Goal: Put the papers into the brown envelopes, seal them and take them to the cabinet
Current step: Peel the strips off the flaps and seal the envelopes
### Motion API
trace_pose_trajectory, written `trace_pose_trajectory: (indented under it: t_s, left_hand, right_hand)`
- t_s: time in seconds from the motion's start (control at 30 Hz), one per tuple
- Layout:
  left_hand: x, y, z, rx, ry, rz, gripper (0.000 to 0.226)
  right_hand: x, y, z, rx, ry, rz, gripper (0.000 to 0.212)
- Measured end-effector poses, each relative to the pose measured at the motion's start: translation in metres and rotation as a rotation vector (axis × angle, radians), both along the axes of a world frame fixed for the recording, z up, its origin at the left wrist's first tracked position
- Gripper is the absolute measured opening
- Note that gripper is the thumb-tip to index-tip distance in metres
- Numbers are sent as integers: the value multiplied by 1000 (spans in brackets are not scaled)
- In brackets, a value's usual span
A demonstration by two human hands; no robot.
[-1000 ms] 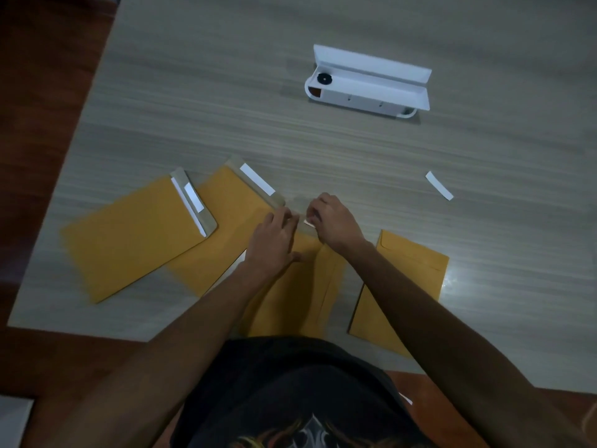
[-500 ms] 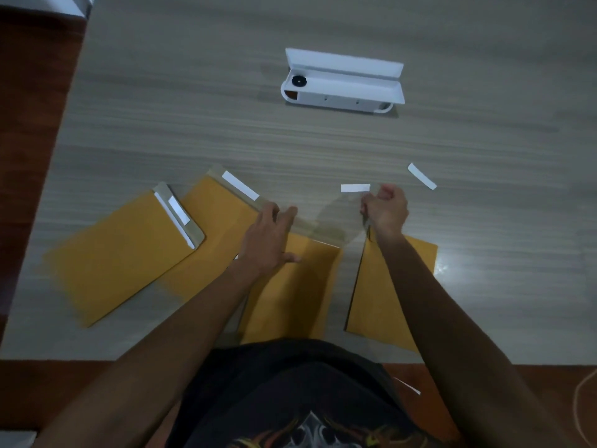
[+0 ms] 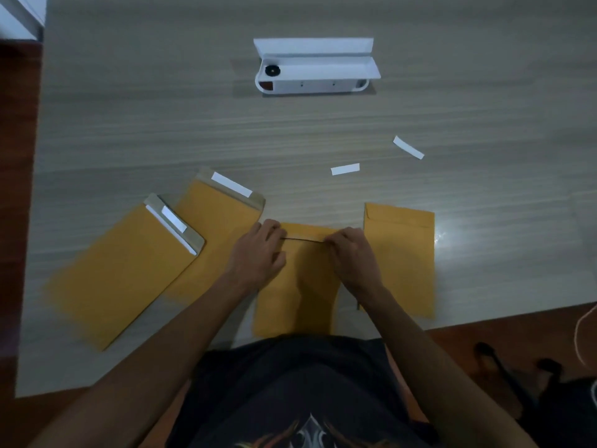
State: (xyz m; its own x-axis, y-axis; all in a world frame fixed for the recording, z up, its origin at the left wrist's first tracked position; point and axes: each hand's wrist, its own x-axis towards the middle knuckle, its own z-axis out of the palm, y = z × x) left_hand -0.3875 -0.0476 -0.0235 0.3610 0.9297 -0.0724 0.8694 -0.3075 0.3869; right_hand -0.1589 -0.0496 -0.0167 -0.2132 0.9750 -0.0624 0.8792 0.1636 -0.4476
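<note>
- Middle envelope [image 3: 295,286] lies on the table [image 3: 129,124] right in front of the person, flap folded down, dark flap line showing between the two hands.
- Left hand [image 3: 258,253] sits on the flap's left end, fingers curled loosely with tips pressing the flap edge; looks like pressing, not gripping.
- Right hand [image 3: 350,253] is at the flap's right end, fingers bent, tips pinching or pressing the flap edge; cannot tell which.
- Judgement: sealing step on this envelope; flap not fully flat yet, gap line visible.
- Sealed envelope [image 3: 400,253] at 3 o'clock of the middle one, just beside it, flap closed.
- Two open envelopes at 9 to 10 o'clock: near one [image 3: 213,227] partly under the left hand's side, far-left one [image 3: 122,270] overlapping it; both flaps up with white strips on.
- Two peeled strips [image 3: 345,169] [image 3: 408,147] loose on the table at 1 o'clock.
- White box [image 3: 315,71] at 12 o'clock, well apart, lid open.
- Risks: uneven pressure could seal the flap crooked or wrinkled; a hand sliding could shift the envelope onto its neighbours; loose strips could stick to an envelope when it gets picked up.
</note>
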Motion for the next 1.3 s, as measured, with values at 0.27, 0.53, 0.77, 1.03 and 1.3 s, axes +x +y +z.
trace_pose_trajectory:
  t_s: [0.27, 0.53, 0.77, 1.03, 1.3]
  left_hand:
    - [-14, -4, 0, -48, 122, -160, 58]
    - [-21, 2, 5, -29, 312, -228, 52]
    - [-22, 5, 7, 29, 339, -237, 49]
    - [-21, -3, 1, 48, 434, -213, 47]
    - [-21, -2, 4, 70, 517, -230, 57]
  right_hand:
    - [-45, -26, -9, -65, -32, -103, 29]
    - [-81, -36, -13, -120, -77, -132, 44]
    - [-84, -37, -22, -133, -255, -66, 54]
    - [-56, -33, -28, -167, -223, -28, 61]
    - [-15, -42, -33, -65, -200, -107, 50]
